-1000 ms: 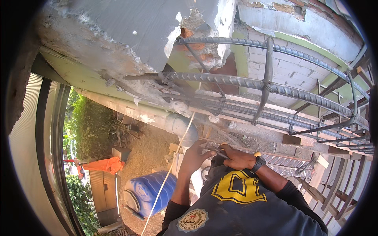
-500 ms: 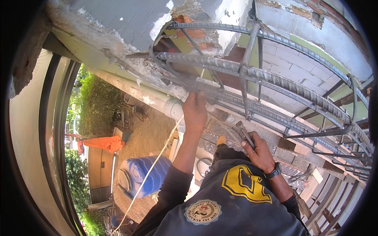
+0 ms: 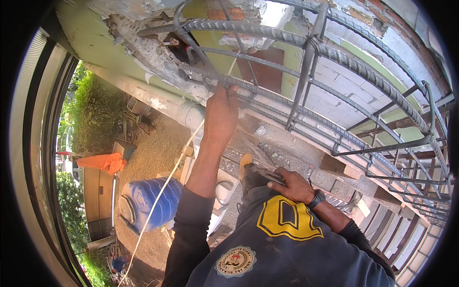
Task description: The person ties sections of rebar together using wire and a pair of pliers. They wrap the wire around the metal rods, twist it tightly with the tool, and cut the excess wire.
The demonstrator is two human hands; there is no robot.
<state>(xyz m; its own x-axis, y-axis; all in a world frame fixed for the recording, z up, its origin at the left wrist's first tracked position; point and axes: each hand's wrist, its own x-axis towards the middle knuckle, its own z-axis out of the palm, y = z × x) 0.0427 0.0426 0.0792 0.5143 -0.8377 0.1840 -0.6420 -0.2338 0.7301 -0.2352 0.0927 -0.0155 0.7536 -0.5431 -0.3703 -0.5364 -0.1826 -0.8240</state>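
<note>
A long cage of ribbed rebar (image 3: 267, 31) runs from the broken wall edge toward the right. My left hand (image 3: 221, 115) is raised to its near lower bars, fingers closed at the lower end of a thin bent rebar stirrup (image 3: 202, 56); the fingertips are partly hidden. Passing behind that wrist is a cream cord (image 3: 160, 198), which shows again above the hand. Low against my dark shirt, my right hand (image 3: 294, 185) is wrapped round a metal hand tool (image 3: 268, 176) with two slim arms, perhaps pincers. Its head is hard to make out.
Chipped concrete (image 3: 138, 45) and exposed brick border the cage. A grey-white pipe (image 3: 184, 112) runs below the wall. Far down on the gravel lies a blue tank (image 3: 153, 203), near an orange cloth (image 3: 103, 163). Wooden planks and formwork (image 3: 334, 165) extend below right.
The view has shifted, so the scene sits further left and higher. My right hand has lowered the tool toward my shirt and tilted it flatter. My left hand stays at the cage.
</note>
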